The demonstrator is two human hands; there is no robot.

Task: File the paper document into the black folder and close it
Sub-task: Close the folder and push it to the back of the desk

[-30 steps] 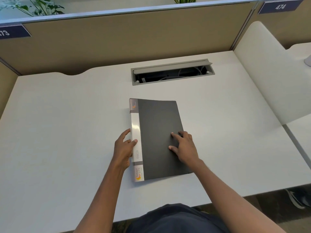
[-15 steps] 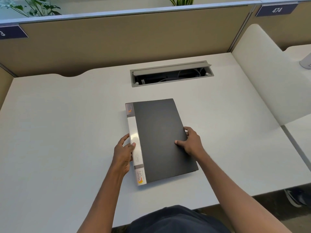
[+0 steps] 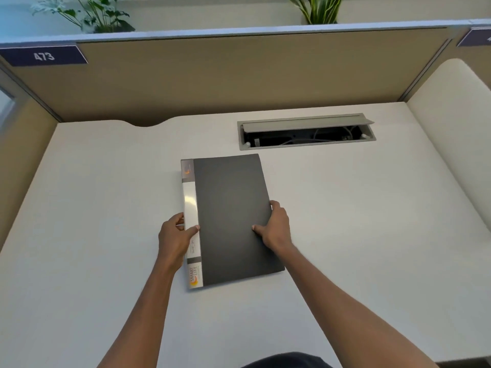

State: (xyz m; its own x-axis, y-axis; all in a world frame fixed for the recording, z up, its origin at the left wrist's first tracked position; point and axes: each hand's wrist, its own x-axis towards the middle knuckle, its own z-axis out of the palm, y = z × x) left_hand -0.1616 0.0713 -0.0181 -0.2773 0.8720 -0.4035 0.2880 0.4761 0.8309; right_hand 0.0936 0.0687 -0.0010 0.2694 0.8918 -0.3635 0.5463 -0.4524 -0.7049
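Note:
The black folder (image 3: 231, 216) lies closed and flat on the white desk (image 3: 106, 208), its white spine strip along the left side. My left hand (image 3: 175, 235) grips the spine edge, thumb on top of the strip. My right hand (image 3: 275, 227) holds the folder's right edge, thumb resting on the cover and fingers curled around the edge. No paper document shows outside the folder.
A grey cable tray (image 3: 305, 131) with its lid lifted is set into the desk behind the folder. Tan partition walls (image 3: 239, 75) close off the back and left. A cream divider panel (image 3: 457, 128) stands at the right. Plants sit beyond the partition.
My right hand slid from the cover's middle to the folder's right edge. The folder turned slightly on the desk, and the view has shifted left.

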